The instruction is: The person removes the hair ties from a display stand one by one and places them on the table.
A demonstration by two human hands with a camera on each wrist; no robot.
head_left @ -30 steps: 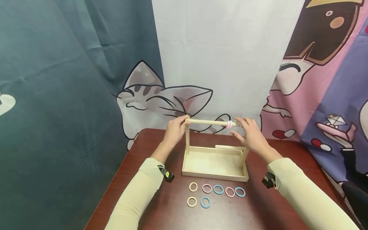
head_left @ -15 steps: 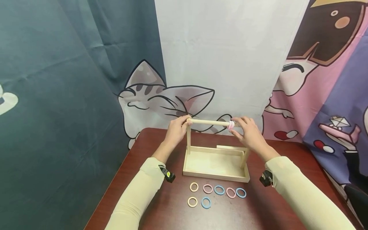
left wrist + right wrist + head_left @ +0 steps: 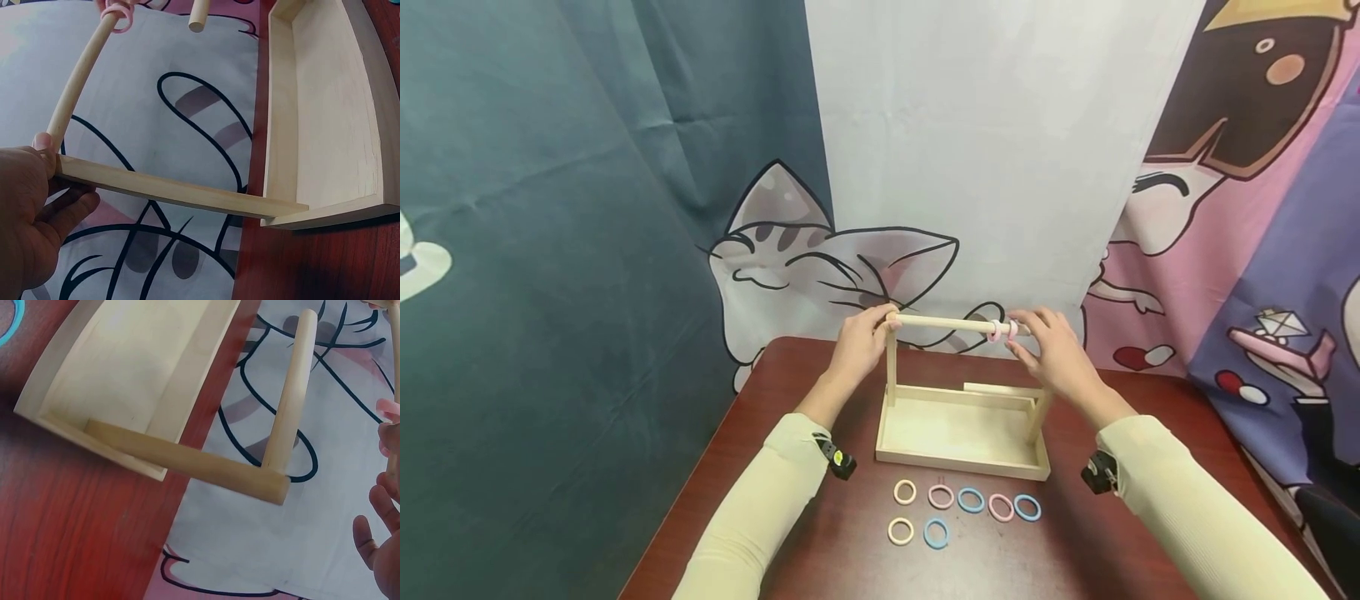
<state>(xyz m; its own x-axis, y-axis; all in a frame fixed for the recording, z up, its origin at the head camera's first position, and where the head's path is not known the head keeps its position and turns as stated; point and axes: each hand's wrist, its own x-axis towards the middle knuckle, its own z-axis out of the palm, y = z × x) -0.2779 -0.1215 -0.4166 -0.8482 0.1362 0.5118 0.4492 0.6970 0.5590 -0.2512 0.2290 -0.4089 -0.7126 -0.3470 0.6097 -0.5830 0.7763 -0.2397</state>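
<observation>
In the head view my left hand (image 3: 859, 340) grips the top corner where a wooden upright (image 3: 891, 367) meets a long wooden dowel (image 3: 943, 322). The left wrist view shows its thumb and fingers round that joint. Two pink rings hang on the dowel near its right end. One pink ring (image 3: 994, 332) is free on the rod; my right hand (image 3: 1054, 350) pinches the other pink ring (image 3: 1012, 330) between thumb and fingers. Below stands the wooden box (image 3: 955, 461), the upright rising from its left end. The right hand is partly cut off in the right wrist view.
A second upright (image 3: 187, 459) rises from the box's right end, with a shorter dowel (image 3: 290, 394) sticking out from it. In front of the box lie several loose rings, including a yellow ring (image 3: 905, 492) and a blue ring (image 3: 936, 533). A printed curtain (image 3: 1000, 167) hangs behind the table (image 3: 820, 533).
The right hand's fingers have closed in on the pink rings. One ring has shifted right, so a gap now shows between the two. The left hand stays at the corner.
</observation>
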